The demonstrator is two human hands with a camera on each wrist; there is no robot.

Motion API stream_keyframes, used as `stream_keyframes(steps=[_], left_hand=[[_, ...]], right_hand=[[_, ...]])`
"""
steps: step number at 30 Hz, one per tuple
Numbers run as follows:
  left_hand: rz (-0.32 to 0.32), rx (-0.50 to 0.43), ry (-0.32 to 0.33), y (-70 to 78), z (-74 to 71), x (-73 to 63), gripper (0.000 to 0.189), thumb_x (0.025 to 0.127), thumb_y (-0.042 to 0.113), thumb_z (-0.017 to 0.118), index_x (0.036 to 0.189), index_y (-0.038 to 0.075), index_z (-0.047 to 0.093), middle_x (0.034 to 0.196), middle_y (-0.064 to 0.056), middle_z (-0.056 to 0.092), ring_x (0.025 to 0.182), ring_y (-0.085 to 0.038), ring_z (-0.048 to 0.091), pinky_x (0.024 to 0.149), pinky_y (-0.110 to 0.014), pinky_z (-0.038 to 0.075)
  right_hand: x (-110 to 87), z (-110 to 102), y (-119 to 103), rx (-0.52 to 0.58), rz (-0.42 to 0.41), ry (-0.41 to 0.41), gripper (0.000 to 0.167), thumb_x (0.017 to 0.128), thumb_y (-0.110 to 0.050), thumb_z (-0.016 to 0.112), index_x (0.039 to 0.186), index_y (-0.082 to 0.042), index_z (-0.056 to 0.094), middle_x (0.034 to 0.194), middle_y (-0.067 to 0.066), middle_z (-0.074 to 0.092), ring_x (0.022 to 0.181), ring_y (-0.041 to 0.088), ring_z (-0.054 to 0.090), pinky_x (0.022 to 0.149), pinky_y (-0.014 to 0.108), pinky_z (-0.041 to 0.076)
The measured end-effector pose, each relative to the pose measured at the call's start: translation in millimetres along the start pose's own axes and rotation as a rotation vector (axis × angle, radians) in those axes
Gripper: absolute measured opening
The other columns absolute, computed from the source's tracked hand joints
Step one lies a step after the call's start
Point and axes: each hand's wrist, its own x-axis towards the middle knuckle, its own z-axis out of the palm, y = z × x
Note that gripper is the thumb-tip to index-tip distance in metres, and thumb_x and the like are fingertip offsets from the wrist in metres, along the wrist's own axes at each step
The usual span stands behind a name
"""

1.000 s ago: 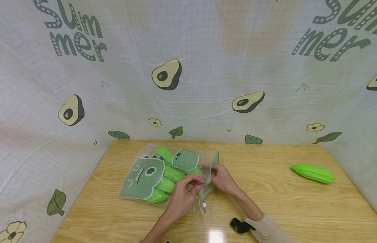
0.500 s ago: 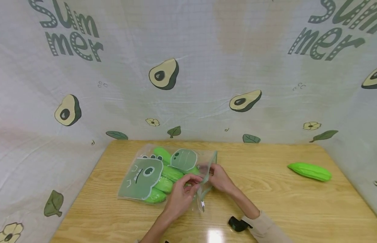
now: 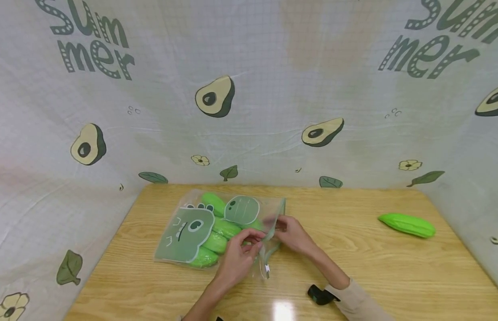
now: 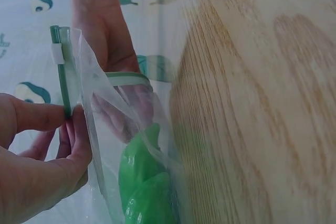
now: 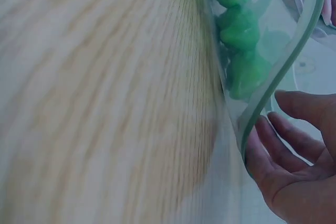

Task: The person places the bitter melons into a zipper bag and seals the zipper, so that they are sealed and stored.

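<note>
A clear zip bag (image 3: 184,232) with a green cartoon monster print lies on the table, its mouth facing right. Several green ridged gourd-like vegetables (image 3: 226,228) fill it. My left hand (image 3: 237,256) pinches the near rim of the bag between thumb and fingers; the white slider (image 4: 57,53) sits on the zip strip just above that pinch in the left wrist view. At the mouth, my right hand (image 3: 293,232) has its fingers inside the bag, bent and spread from the thumb. In the right wrist view, these fingers (image 5: 281,140) touch no vegetable.
One more green vegetable (image 3: 407,224) lies loose on the right side of the wooden table (image 3: 353,263). A black wrist device (image 3: 321,295) is by the right sleeve. Printed fabric walls (image 3: 265,89) enclose the back and sides.
The head view has shifted slightly, moving everything a little leftward in it. Both hands and the bag keep nearly the same places.
</note>
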Motion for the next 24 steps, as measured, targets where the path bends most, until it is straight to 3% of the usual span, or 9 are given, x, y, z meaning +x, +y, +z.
stream_keyframes(steps=[8,17,24], left_hand=[[-0.014,-0.004,0.001,-0.6,0.7,0.7,0.019,0.093,-0.009,0.065,0.111,-0.003,0.068,0.107,-0.013,0.067,0.100,-0.025,0.062,0.087,-0.025,0.057],[-0.017,0.007,0.009,-0.7,1.2,1.2,0.019,0.093,-0.008,0.065,0.111,-0.002,0.068,0.108,-0.012,0.068,0.100,-0.025,0.062,0.088,-0.027,0.057],[-0.019,0.004,0.010,-0.9,2.7,0.5,0.019,0.093,-0.007,0.065,0.111,-0.002,0.069,0.109,-0.012,0.068,0.101,-0.025,0.062,0.087,-0.027,0.057]], right_hand=[[-8.0,-11,3,-0.038,-0.010,0.017,0.024,0.100,-0.005,0.066,0.122,0.005,0.067,0.117,0.019,0.072,0.110,0.034,0.069,0.099,0.045,0.055],[-19.7,-24,3,-0.047,0.021,0.030,0.030,0.100,-0.014,0.068,0.124,0.003,0.067,0.119,0.016,0.071,0.110,0.030,0.068,0.095,0.032,0.056],[-28.9,-34,5,-0.073,0.015,0.039,0.032,0.099,-0.014,0.069,0.126,0.004,0.067,0.121,0.019,0.070,0.110,0.031,0.068,0.097,0.038,0.056]])
